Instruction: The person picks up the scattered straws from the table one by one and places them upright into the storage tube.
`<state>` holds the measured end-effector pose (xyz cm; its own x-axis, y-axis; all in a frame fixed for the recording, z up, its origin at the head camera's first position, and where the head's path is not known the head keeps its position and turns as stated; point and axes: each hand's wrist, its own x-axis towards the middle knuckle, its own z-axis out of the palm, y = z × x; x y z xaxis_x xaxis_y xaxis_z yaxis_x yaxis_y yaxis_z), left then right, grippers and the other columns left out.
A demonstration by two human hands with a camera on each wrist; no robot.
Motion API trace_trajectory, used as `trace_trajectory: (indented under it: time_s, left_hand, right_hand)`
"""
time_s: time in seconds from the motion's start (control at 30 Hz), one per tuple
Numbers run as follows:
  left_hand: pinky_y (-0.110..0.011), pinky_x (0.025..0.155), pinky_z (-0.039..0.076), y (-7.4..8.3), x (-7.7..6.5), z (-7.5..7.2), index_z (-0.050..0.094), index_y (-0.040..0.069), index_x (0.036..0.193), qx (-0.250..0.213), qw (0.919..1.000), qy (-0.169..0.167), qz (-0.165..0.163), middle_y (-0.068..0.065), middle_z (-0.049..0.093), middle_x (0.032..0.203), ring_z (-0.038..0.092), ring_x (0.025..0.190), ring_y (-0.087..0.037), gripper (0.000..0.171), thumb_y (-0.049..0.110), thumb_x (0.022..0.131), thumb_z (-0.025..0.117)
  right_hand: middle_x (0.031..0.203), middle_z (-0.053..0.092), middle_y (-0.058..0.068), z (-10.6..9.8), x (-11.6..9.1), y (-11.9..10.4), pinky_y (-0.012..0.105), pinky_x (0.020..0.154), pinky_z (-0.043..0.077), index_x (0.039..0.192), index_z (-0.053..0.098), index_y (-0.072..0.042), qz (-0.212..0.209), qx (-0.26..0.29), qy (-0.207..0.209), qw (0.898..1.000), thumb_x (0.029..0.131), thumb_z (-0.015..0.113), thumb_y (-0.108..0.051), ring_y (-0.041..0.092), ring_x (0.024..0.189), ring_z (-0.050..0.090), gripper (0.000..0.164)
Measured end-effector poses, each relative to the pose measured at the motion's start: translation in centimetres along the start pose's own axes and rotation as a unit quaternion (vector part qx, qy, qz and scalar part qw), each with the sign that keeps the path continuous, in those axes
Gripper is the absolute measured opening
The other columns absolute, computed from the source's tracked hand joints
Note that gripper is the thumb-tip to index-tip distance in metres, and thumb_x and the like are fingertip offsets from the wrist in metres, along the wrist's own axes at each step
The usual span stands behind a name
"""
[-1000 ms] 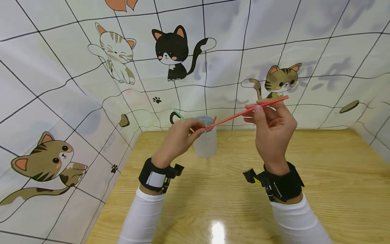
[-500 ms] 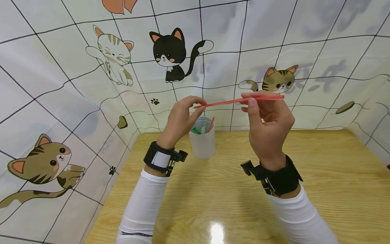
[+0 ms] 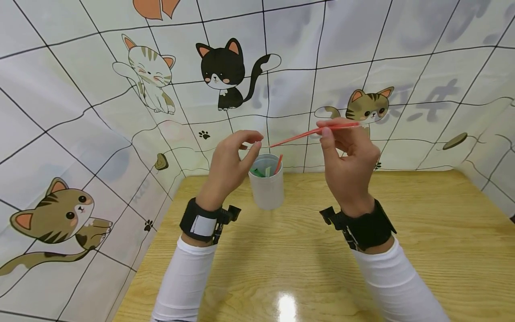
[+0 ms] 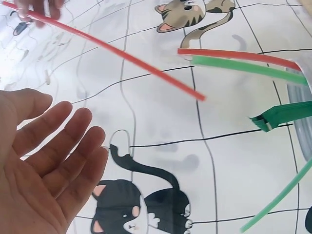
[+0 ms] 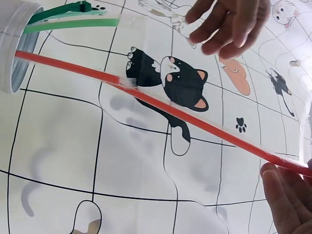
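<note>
My right hand [image 3: 352, 165] pinches a thin red straw [image 3: 295, 136] between thumb and fingertips, close to its far right end. The straw slants down leftward, its free tip above the cup. In the right wrist view, a clear film shows along the held straw [image 5: 209, 127]. My left hand [image 3: 233, 156] is raised left of that tip, fingers loosely bent and apart from the straw; in the left wrist view its palm [image 4: 44, 165] shows nothing held. Below stands a frosted white plastic cup [image 3: 268, 194] with a shorter-looking red straw [image 3: 279, 163] and green strips [image 3: 265, 172] sticking out.
The cup stands on a light wood-grain table [image 3: 281, 250] near its back edge. A white cloth backdrop [image 3: 297, 98] with grid lines and cartoon cats rises behind and to the left. Black camera straps [image 3: 203, 223] wrap both wrists.
Both hands first lifted the red straw from the cup's rim to above it. Then the left fingers let go of its left end, and the right hand shifted slightly left with the straw.
</note>
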<state>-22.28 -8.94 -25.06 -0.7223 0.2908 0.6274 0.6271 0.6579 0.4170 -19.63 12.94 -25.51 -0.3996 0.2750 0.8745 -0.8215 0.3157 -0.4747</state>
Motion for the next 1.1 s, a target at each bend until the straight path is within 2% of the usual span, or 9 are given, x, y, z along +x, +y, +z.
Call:
trace_trajectory:
  time_s: [0.17,0.3,0.53,0.63,0.73,0.8,1.1]
  left_hand:
    - [-0.031,0.085,0.053,0.7,-1.6,-0.7,0.066,0.01,0.114,0.017,0.9997,0.012,0.012,-0.004,0.07,0.112,0.064,0.102,-0.017,0.022,0.022,0.099,0.054]
    - [-0.032,0.084,0.053,0.7,-2.1,-0.9,0.066,0.01,0.113,0.018,0.9997,0.011,0.014,-0.004,0.07,0.11,0.065,0.101,-0.017,0.022,0.022,0.099,0.054]
    - [-0.033,0.084,0.054,0.5,-2.6,-1.0,0.066,0.01,0.113,0.014,0.9999,0.007,0.007,-0.004,0.07,0.11,0.065,0.1,-0.017,0.022,0.023,0.099,0.055]
    - [-0.032,0.083,0.054,0.3,-2.8,-0.9,0.066,0.01,0.113,0.011,0.9999,0.004,0.006,-0.003,0.07,0.111,0.065,0.1,-0.016,0.023,0.023,0.099,0.055]
    - [-0.032,0.083,0.055,0.3,-3.0,-0.8,0.067,0.01,0.113,0.009,1.0,0.001,0.004,-0.003,0.07,0.111,0.065,0.1,-0.016,0.023,0.023,0.099,0.055]
    - [-0.033,0.084,0.055,0.4,-3.3,-0.6,0.067,0.01,0.113,0.011,0.9999,0.002,0.004,-0.003,0.07,0.111,0.065,0.1,-0.016,0.022,0.023,0.099,0.055]
    - [-0.029,0.078,0.056,0.7,-4.7,0.0,0.066,0.012,0.112,0.028,0.9996,0.006,0.003,-0.003,0.07,0.109,0.066,0.099,-0.015,0.021,0.024,0.099,0.055]
  right_hand:
    - [0.101,0.074,0.016,0.4,-0.3,1.3,0.011,0.083,0.053,0.103,0.066,0.006,0.019,-0.029,-0.019,0.999,0.091,0.062,-0.003,-0.011,0.092,0.066,0.016]
    - [0.101,0.074,0.015,0.7,-0.5,2.2,0.011,0.082,0.053,0.104,0.065,0.006,0.029,-0.043,-0.033,0.998,0.093,0.06,-0.007,-0.009,0.092,0.066,0.017]
    - [0.101,0.074,0.013,1.4,-1.2,3.7,0.009,0.083,0.052,0.104,0.064,0.003,0.055,-0.075,-0.076,0.993,0.095,0.059,-0.014,0.02,0.092,0.072,0.02]
    - [0.101,0.074,0.015,1.9,-1.6,4.6,0.019,0.083,0.056,0.106,0.064,0.001,0.07,-0.096,-0.101,0.988,0.095,0.06,-0.015,0.025,0.092,0.073,0.02]
    - [0.101,0.074,0.016,2.4,-2.3,5.6,0.034,0.082,0.059,0.106,0.064,0.0,0.085,-0.112,-0.129,0.982,0.095,0.061,-0.016,0.027,0.092,0.073,0.02]
    - [0.101,0.074,0.016,2.7,-2.9,6.3,0.039,0.081,0.059,0.106,0.064,-0.002,0.094,-0.123,-0.151,0.976,0.095,0.061,-0.018,0.028,0.092,0.073,0.019]
    - [0.103,0.073,0.013,3.5,-5.4,9.2,0.04,0.076,0.058,0.105,0.065,-0.008,0.136,-0.181,-0.252,0.941,0.096,0.06,-0.021,0.028,0.097,0.071,0.017]
